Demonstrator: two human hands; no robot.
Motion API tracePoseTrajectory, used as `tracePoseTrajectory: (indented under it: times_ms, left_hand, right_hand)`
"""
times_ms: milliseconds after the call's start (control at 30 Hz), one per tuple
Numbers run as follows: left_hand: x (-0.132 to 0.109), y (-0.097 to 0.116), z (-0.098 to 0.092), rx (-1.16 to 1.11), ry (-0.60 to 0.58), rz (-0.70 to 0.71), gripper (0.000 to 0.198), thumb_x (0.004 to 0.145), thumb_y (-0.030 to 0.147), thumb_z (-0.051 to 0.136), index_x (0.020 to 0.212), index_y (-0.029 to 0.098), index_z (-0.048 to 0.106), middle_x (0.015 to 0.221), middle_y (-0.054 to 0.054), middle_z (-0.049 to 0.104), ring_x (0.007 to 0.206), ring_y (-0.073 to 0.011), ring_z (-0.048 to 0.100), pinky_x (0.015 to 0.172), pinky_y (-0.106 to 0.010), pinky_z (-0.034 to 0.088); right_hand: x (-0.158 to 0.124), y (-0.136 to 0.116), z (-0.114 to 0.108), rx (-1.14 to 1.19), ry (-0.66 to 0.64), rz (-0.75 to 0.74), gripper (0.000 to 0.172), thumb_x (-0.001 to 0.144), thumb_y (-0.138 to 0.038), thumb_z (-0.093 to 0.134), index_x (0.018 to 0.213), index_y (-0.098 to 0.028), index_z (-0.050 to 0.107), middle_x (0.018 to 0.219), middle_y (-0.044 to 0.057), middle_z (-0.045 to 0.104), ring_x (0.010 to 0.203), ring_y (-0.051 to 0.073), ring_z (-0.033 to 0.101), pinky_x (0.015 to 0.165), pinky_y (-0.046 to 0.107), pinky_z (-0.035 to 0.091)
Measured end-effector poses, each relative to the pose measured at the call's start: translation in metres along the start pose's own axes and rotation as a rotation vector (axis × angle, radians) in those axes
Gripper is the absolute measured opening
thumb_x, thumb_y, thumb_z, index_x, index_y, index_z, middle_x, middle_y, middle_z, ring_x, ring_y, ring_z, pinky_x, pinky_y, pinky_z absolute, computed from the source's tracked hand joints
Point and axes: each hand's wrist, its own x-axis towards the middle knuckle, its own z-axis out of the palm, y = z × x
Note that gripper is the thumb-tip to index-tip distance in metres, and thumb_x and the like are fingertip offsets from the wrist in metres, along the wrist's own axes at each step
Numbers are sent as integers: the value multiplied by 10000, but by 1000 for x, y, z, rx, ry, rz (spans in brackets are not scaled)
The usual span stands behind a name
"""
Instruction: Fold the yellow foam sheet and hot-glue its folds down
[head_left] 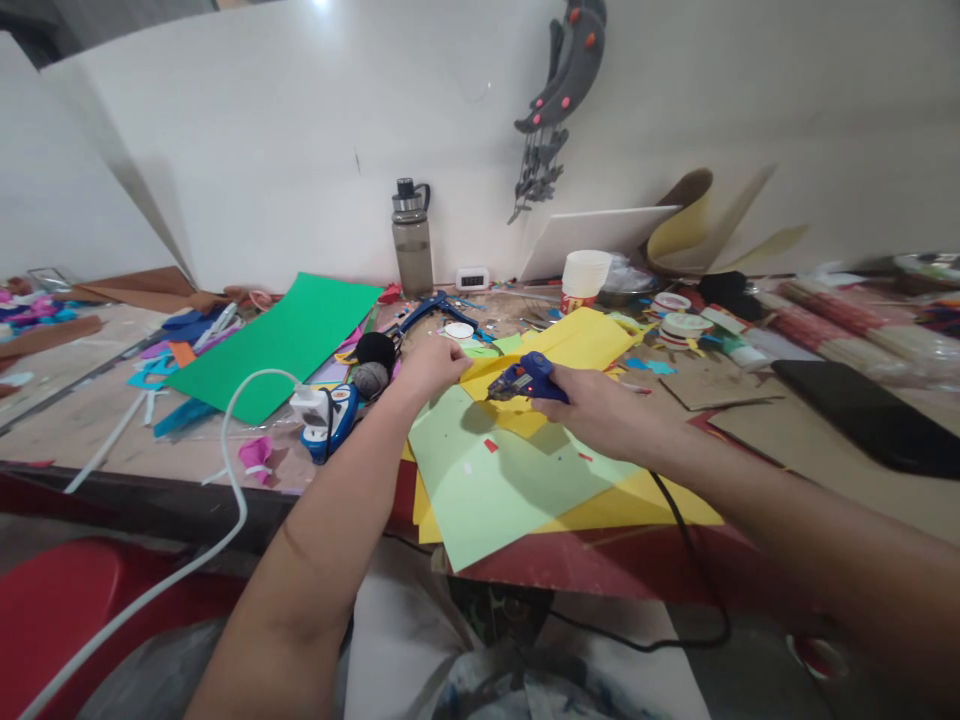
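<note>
My right hand (600, 405) is closed around a blue glue gun (525, 378), its nozzle pointing left at a yellow paper piece (487, 378). My left hand (433, 365) rests with fingers curled on that yellow piece, pressing or pinching its edge. Under both hands lie a light green paper sheet (495, 480) and larger yellow sheets (645, 495) that overhang the table's front edge. The glue gun's black cord (686, 540) drops off the table edge toward my lap.
A big green sheet (281, 345), a white power strip (319, 405) with a white cable, black and grey yarn balls (373, 365), a grey water bottle (412, 240), a paper cup (585, 275), tape rolls (682, 322), stick bundles (847, 340) and coloured scraps crowd the table.
</note>
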Motion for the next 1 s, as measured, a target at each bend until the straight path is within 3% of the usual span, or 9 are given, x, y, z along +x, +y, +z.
tracePoseTrajectory:
  times_ms: [233, 467, 700, 1000]
  left_hand:
    - [1, -2, 0, -19, -26, -10, 240, 796, 272, 576, 737, 138, 765, 672, -41, 712, 624, -139, 592, 571, -249, 368]
    - [1, 0, -1, 16, -19, -15, 239, 789, 271, 576, 722, 143, 767, 667, -40, 710, 628, -135, 579, 568, -245, 363]
    - [1, -2, 0, -23, -36, -39, 246, 804, 293, 586, 736, 138, 765, 679, -42, 716, 613, -133, 587, 570, -242, 377]
    - [2, -2, 0, -18, -20, -17, 236, 788, 270, 579, 717, 141, 762, 660, -41, 709, 605, -132, 583, 564, -242, 376]
  right_hand:
    - [13, -23, 3, -39, 4, -27, 275, 928, -304, 459, 1094, -138, 603, 1070, 164, 700, 958, 280, 647, 699, 298, 398]
    - [3, -10, 1, -59, 8, -3, 296, 926, -346, 479, 1098, -146, 612, 1051, 159, 706, 921, 287, 655, 648, 299, 381]
    - [12, -26, 4, -96, 16, -10, 283, 946, -309, 454, 1096, -123, 604, 1056, 167, 705, 941, 279, 648, 686, 300, 386]
    - [9, -19, 3, -106, 23, -11, 296, 934, -336, 456, 1087, -135, 611, 1037, 167, 707, 933, 288, 650, 687, 308, 386]
